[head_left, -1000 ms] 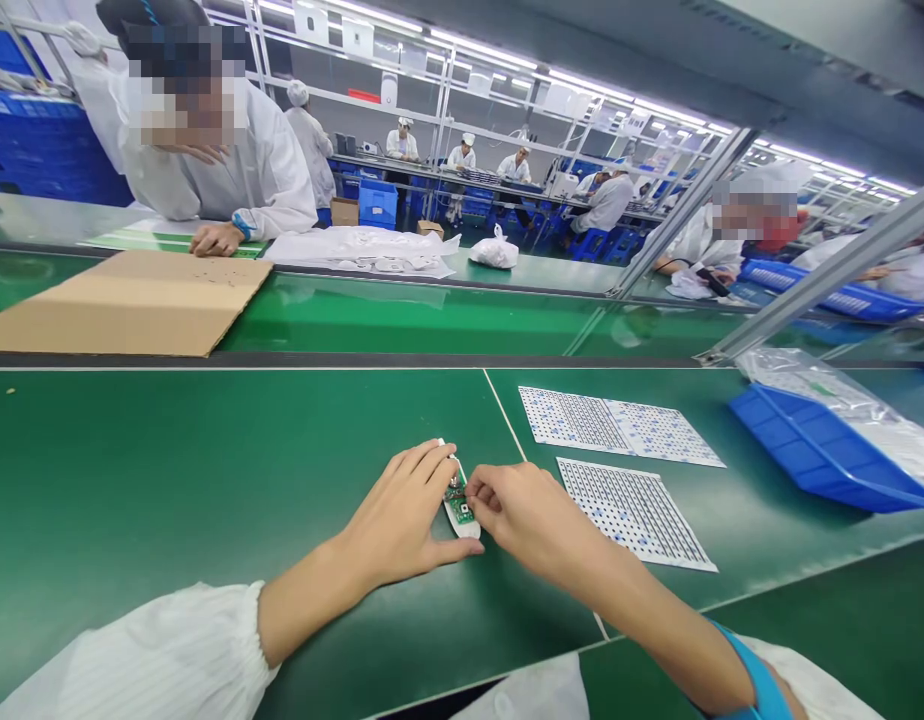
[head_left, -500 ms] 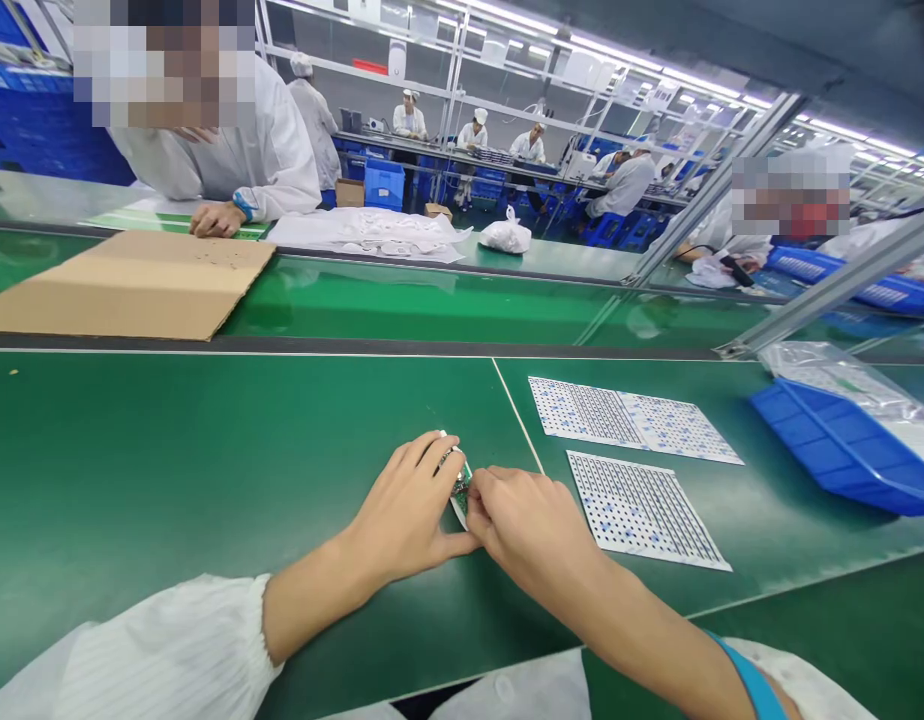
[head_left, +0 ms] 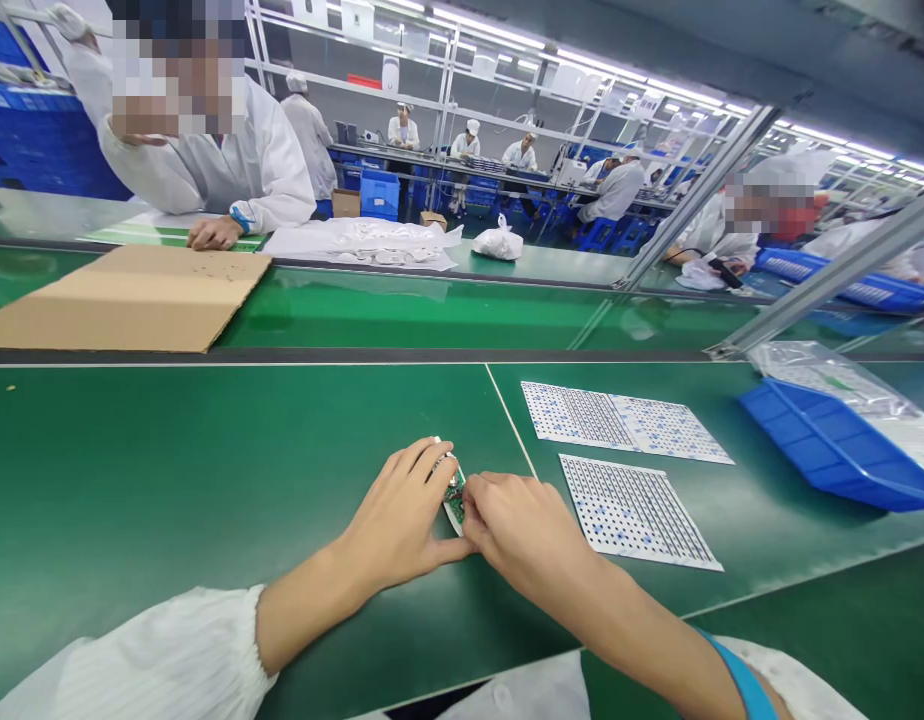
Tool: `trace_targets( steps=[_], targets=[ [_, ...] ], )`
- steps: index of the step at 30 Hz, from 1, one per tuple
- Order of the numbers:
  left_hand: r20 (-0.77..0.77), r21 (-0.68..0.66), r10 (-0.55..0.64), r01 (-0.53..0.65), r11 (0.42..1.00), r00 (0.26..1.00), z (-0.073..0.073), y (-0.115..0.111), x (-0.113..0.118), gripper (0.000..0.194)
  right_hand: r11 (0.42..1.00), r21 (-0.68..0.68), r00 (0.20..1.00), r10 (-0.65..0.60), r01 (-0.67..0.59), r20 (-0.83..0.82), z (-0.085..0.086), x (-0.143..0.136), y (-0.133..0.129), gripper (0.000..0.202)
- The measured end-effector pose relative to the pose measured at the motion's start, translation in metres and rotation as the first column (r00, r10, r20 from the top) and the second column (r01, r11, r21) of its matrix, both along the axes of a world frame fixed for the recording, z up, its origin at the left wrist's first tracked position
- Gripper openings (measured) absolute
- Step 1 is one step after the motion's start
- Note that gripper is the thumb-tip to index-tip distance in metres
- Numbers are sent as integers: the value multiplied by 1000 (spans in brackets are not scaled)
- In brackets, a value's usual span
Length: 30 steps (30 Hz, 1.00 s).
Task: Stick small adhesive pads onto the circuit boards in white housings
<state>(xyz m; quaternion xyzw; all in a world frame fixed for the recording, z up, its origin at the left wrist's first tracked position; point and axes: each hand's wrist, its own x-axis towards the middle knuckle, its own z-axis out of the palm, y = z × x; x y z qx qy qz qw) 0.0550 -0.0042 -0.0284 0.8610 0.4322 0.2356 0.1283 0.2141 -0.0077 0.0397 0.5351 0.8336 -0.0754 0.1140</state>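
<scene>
A small green circuit board with a white edge [head_left: 454, 496] lies on the green table between my hands, partly covered by fingers. My left hand [head_left: 403, 505] holds it from the left, fingers over its upper part and thumb at its lower end. At its right side, my right hand [head_left: 523, 515] is closed in a pinch; whatever sits between those fingertips is hidden. To the right lie two white sheets with dark rows and blue marks, the farther sheet [head_left: 625, 420] and the nearer sheet [head_left: 638, 510].
A blue tray [head_left: 837, 440] sits at the right beside clear plastic bags [head_left: 844, 378]. Cardboard [head_left: 132, 297] lies at the far left beyond the dark ledge. A person in a white coat [head_left: 229, 165] is across the bench. A metal post slants up at the right.
The view has shifted slightly. The person across the bench has raised an arm at the left. My hands keep nearly the same pose around the board.
</scene>
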Motion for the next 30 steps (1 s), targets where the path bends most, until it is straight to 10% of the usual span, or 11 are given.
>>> trace_targets(
  steps=[19, 30],
  targets=[
    [-9, 4, 8, -8, 1000, 1000, 0, 0, -1, 57, 998, 52, 998, 27, -24, -52, -8, 5, -4, 12],
    [13, -11, 44, -44, 999, 999, -2, 1, -3, 65, 980, 177, 983, -62, 93, -173, -20, 51, 60, 16]
  ],
)
